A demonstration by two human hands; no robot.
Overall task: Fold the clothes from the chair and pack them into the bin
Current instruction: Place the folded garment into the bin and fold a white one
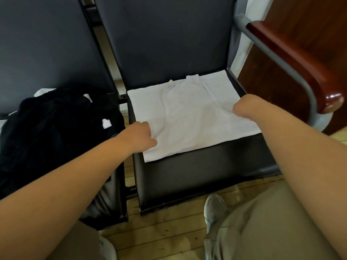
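I count two dark padded chairs side by side. On the right chair's seat (206,166) lies one white T-shirt (189,117), flat and partly folded, collar toward the backrest. My left hand (144,136) curls on the shirt's near left edge and pinches the cloth between thumb and fingers. My right hand (244,107) is bent down at the wrist on the shirt's right side, its curled fingers gripping the fabric. The shirt reaches the seat's left and right edges, and a bare strip of seat shows in front of it. The left chair (47,53) holds one heap of black clothes (56,132) with white bits showing. One wooden armrest (293,59) bounds the right side, and plank floor (169,231) lies open before the seats.
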